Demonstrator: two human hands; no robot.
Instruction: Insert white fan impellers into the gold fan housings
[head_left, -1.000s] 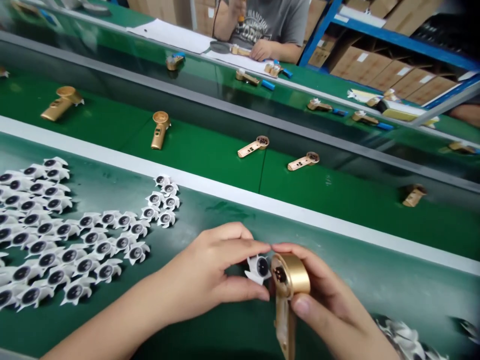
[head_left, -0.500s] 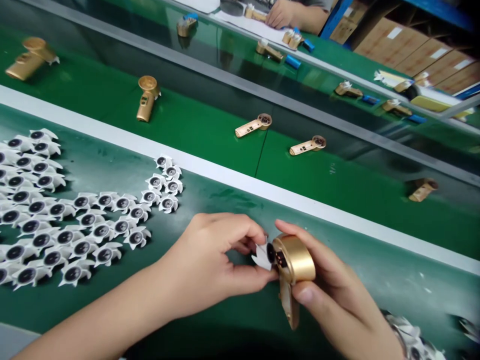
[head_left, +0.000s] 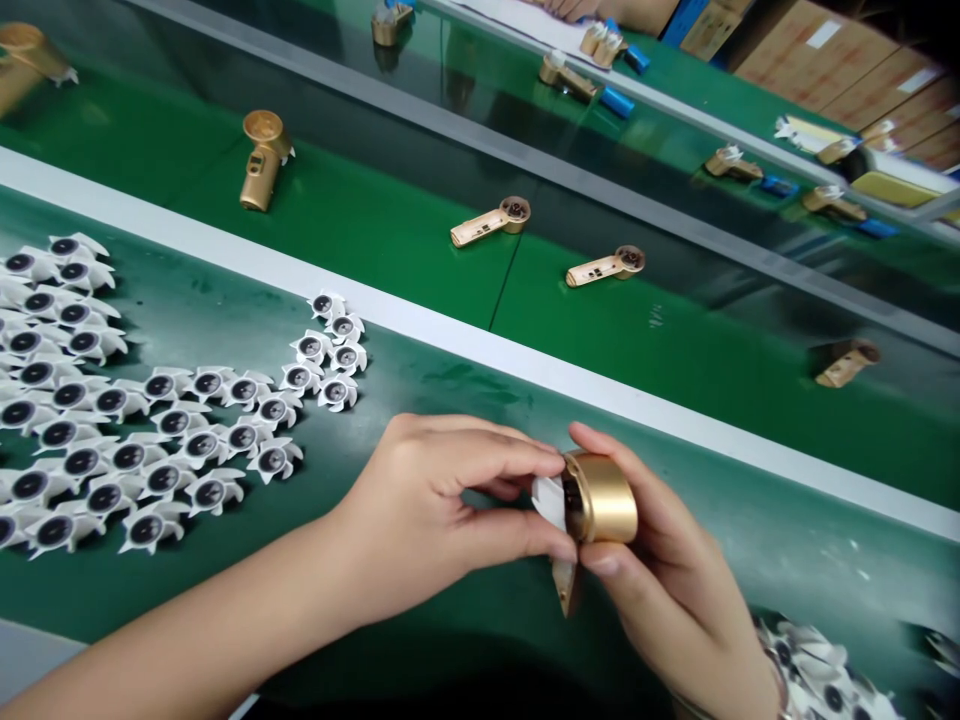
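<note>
My left hand (head_left: 442, 510) pinches a small white fan blade (head_left: 547, 497) between thumb and fingers and presses it into the round open end of a gold fan housing (head_left: 600, 500). My right hand (head_left: 667, 580) is wrapped round that housing, thumb under its ring and index finger over the top. The housing's handle points down toward me, mostly hidden by the hands. Both hands hover just above the dark green worktop (head_left: 465, 400).
Several white fan blades (head_left: 150, 430) lie spread at the left, more at the lower right (head_left: 817, 670). Beyond a white strip (head_left: 525, 365), a green conveyor belt carries gold housings (head_left: 259, 160) (head_left: 491, 220) (head_left: 604, 268) (head_left: 846, 362). Another person's hand shows at the top edge.
My left hand has brought the white blade right up against the housing's opening. The view has tilted down, and the belt parts appear shifted leftward.
</note>
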